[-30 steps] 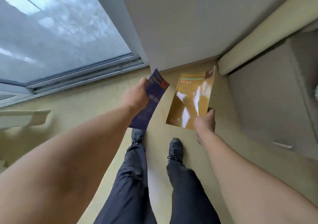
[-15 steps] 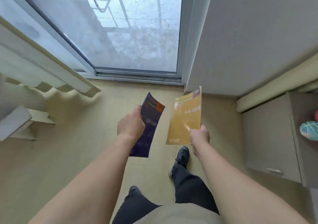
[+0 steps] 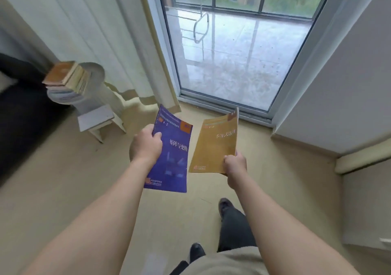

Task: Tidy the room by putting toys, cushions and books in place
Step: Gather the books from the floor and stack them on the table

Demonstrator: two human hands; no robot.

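Left hand (image 3: 145,145): the fingers were closed on the left edge of the purple book (image 3: 171,154), thumb on the front cover, the other fingers hidden behind it.
Purple book: it hung in the air, cover facing the camera, most of it to the right of and below the left fingers, its top corner above them.
Right hand (image 3: 235,163): the fingers were clamped on the lower right corner of the yellow book (image 3: 215,143).
Yellow book: it rose up and to the left from the right fingers, tilted, cover facing the camera, just beside the purple book without touching it.
Stack of books (image 3: 65,79): it sat on the round white side counter (image 3: 93,78), well off to the upper left of the left fingers, the top books skewed over the edge.
Curtain (image 3: 84,31): it hung behind the counter, beyond the left fingers.
Glass door (image 3: 232,52): it stood ahead of both hands.
Floor (image 3: 63,179): beige, beneath both books.
Legs (image 3: 234,228): dark trousers and shoes were below the right hand.
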